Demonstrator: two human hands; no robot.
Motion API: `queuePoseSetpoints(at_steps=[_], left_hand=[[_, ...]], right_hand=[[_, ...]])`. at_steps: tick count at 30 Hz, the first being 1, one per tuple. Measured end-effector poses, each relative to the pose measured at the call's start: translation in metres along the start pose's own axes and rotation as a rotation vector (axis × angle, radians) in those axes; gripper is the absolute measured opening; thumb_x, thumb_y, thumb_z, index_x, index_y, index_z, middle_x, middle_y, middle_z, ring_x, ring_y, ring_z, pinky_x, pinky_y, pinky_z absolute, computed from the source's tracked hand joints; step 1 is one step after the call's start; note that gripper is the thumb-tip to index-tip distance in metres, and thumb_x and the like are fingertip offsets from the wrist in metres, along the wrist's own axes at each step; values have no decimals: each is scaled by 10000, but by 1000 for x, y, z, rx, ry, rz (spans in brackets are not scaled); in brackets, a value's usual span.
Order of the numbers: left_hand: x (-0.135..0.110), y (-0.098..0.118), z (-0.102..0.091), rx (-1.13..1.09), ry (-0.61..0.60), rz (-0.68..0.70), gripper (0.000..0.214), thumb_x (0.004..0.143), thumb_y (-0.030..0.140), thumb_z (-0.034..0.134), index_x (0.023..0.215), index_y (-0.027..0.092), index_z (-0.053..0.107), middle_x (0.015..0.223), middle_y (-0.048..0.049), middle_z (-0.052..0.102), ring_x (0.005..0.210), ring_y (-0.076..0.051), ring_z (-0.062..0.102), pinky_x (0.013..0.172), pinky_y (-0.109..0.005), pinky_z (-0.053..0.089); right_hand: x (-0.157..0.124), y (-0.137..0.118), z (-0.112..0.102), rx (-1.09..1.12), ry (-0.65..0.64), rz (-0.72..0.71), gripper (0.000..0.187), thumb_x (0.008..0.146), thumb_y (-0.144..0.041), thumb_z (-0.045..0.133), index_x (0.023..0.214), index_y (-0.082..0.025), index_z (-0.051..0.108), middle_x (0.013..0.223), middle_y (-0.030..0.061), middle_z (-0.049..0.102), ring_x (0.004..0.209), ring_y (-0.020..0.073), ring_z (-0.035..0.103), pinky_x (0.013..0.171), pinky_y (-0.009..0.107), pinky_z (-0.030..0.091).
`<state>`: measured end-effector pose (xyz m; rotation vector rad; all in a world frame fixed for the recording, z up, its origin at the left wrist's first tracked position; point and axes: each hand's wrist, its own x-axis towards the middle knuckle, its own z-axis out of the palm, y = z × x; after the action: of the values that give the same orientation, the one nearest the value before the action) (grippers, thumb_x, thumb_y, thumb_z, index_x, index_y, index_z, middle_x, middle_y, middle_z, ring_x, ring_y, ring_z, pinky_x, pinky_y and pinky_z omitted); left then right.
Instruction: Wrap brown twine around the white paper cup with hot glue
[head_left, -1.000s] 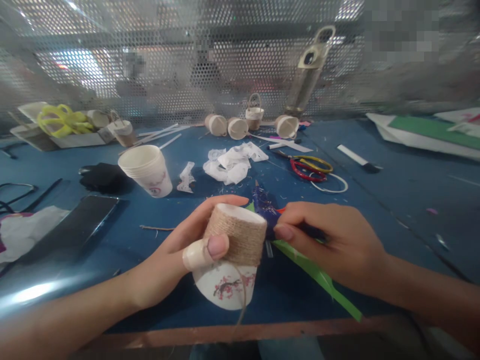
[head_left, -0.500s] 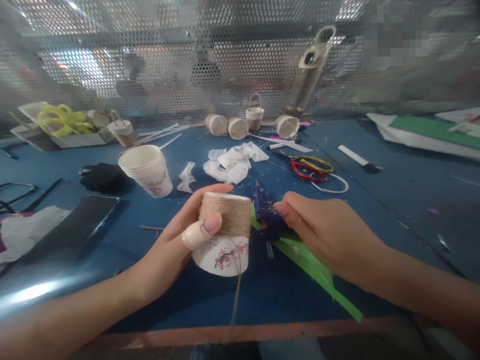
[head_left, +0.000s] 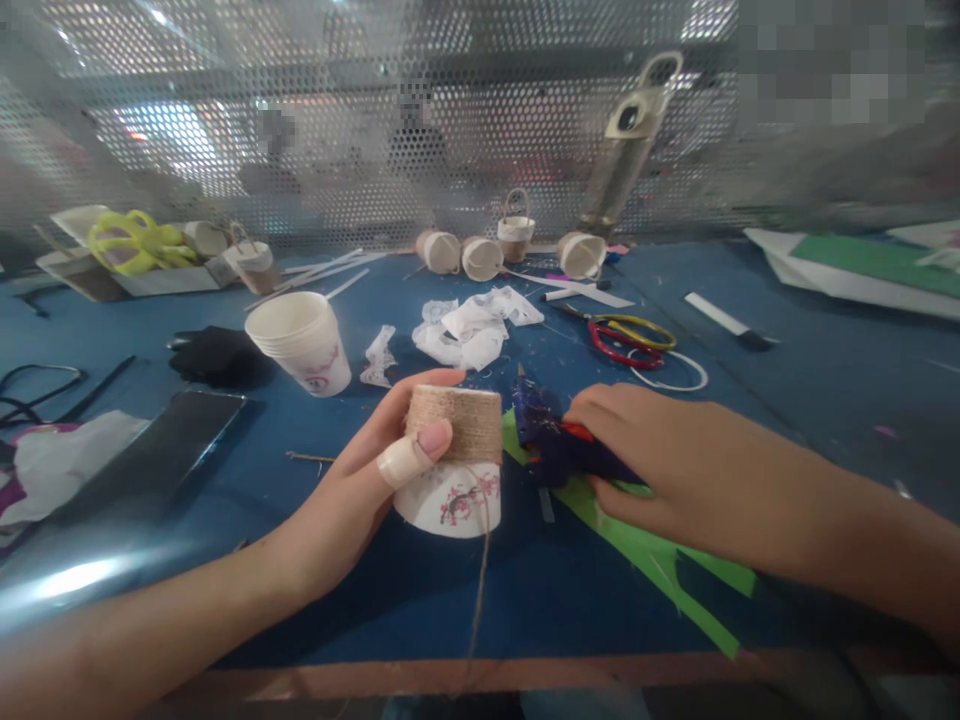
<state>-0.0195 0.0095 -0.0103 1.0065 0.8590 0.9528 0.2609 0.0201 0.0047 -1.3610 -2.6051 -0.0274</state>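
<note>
My left hand (head_left: 360, 490) is wrapped round an upside-down paper cup (head_left: 450, 470), its upper half wound with jute twine and its lower part white with a pink flower print. A bandage covers my left thumb. A loose twine strand (head_left: 477, 590) hangs from the cup toward the table edge. My right hand (head_left: 675, 465) closes on a dark purple glue gun (head_left: 551, 440) with a red trigger, lying on a green paper strip (head_left: 660, 560) just right of the cup.
A stack of paper cups (head_left: 300, 340), white lace scraps (head_left: 469, 330), red and yellow scissors (head_left: 626, 335) and small twine-wrapped cup baskets (head_left: 514, 240) lie farther back on the blue table. A phone (head_left: 161, 450) lies at left. A perforated metal screen stands behind.
My left hand has lowered the cup and set it more upright. My right hand moved from pinching beside the cup to gripping the glue gun on the green strip.
</note>
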Motion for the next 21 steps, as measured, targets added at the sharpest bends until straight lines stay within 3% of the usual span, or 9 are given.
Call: queuePoseSetpoints(at_steps=[3,11,14,18,21], left_hand=[[1,0,1,-11,-9,-1,440,886,503,745,1299,373,669,1142,-8,751,973,-244,729,833,-340,567],[1,2,0,12,40,18,459,901,512,726,1327,356,654,1158,-20,734,1007,-262,723,839,-348,573],[0,2,-1,15,64,7,465,892,513,739,1329,378,655,1187,-7,733,1032,-254,713,829,-326,569],[0,3,0,23,73,-7,491,881,534,739,1342,390,650,1220,-10,741,1062,-281,723,843,-359,586],[0,4,1,12,69,-1,522,859,540,761,1340,370,651,1224,-20,753,1057,-292,735,856,-379,595]], right_hand=[[1,-1,-3,-31,-172,62,195,795,-303,728,858,-238,556,875,42,648,688,236,650,529,329,400],[4,-3,0,-59,-141,165,254,814,-322,702,917,-248,483,793,27,660,523,219,604,471,314,303],[9,0,-2,-2,4,222,243,812,-302,673,968,-239,497,829,45,685,554,226,628,489,319,350],[12,5,-7,189,355,209,218,830,-328,632,1000,-250,519,897,54,696,764,257,690,606,336,453],[11,6,-5,209,381,192,135,857,-328,596,958,-252,550,843,44,684,662,226,633,565,329,429]])
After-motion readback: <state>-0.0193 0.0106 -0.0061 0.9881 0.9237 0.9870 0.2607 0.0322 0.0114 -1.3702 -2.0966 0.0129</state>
